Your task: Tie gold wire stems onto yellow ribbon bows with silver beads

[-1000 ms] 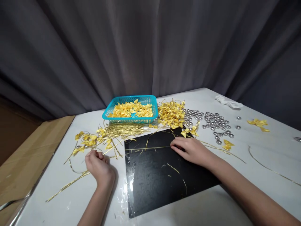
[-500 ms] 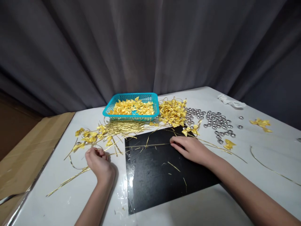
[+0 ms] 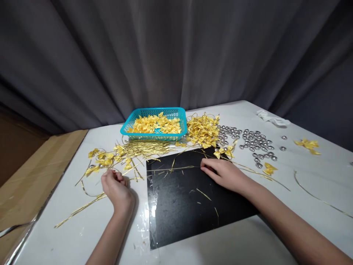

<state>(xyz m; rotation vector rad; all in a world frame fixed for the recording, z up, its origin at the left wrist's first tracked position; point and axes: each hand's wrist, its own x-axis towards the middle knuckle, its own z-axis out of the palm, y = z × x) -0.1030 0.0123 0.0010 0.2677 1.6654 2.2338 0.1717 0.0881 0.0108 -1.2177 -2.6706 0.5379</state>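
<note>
Over the black mat [image 3: 179, 206], my right hand [image 3: 224, 175] pinches the end of a thin gold wire [image 3: 176, 169] between thumb and fingertips. The wire runs leftward, nearly straight, low across the mat. My left hand [image 3: 116, 189] rests on the white table left of the mat, its fingers curled inward. Whatever those fingers hold is hidden from view. Just beyond it lie yellow ribbon bows [image 3: 106, 159] with gold stems, and a few gold wires [image 3: 79, 210] stick out to its left. Short wire scraps [image 3: 203, 194] are scattered on the mat.
A turquoise basket [image 3: 154, 136] of yellow bows stands at the back, with a bundle of gold wires [image 3: 146, 148] in front. Beside it are a heap of yellow bows [image 3: 202, 130] and many silver beads [image 3: 256, 140]. A crumpled white tissue [image 3: 273, 118] lies at far right.
Both hands keep nearly the same place and grip. The wire at my right hand looks slightly less taut. The whole view has shifted very little.
</note>
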